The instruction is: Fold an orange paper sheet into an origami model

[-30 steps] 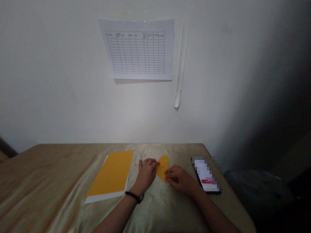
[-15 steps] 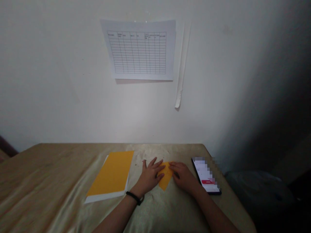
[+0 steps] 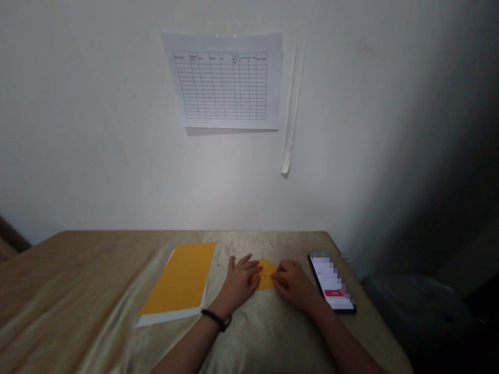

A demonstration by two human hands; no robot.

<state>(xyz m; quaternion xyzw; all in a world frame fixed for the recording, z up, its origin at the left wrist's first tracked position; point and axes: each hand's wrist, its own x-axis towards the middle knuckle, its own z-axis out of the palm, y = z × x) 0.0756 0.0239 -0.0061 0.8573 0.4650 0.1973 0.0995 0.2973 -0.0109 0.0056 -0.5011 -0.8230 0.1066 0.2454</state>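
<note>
A small piece of folded yellow paper (image 3: 266, 275) lies on the cloth between my hands, its peak pointing away from me and its lower edge level. My left hand (image 3: 239, 280), a black band on its wrist, rests with fingers spread, thumb and fingertips on the paper's left side. On the right side, my right hand (image 3: 294, 283) has its fingers bent and closed on the paper's edge. The fingertips partly cover both sides of the paper.
A stack of yellow and white sheets (image 3: 179, 280) lies to the left. To the right is a phone (image 3: 331, 285) with a lit screen, near the edge of the cloth-covered table (image 3: 97, 270). A printed chart (image 3: 226, 83) hangs on the wall behind.
The folded paper has turned: its point faced me before, and now a level edge does. My right fingers have shifted slightly down along its side. My left hand has barely moved.
</note>
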